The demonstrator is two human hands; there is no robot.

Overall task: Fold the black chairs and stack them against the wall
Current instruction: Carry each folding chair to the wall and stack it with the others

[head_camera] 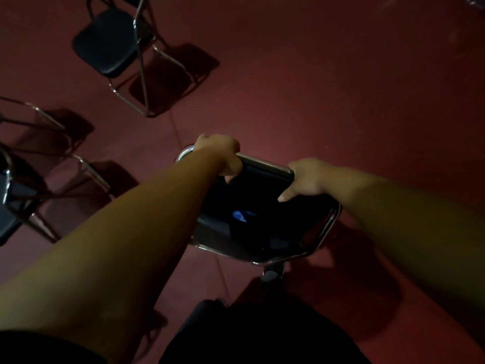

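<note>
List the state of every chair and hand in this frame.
held chair, gripped at its top rail by both hands; how far folded cannot be told
left hand, curled round the rail's left end
right hand, curled round the rail's right end
far chair, unfolded, standing, untouched
left-edge chair, unfolded, standing, partly out of view

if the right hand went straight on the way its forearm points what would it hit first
Likely the left hand, which grips the same top rail of the black chair; depth is unclear.
</note>
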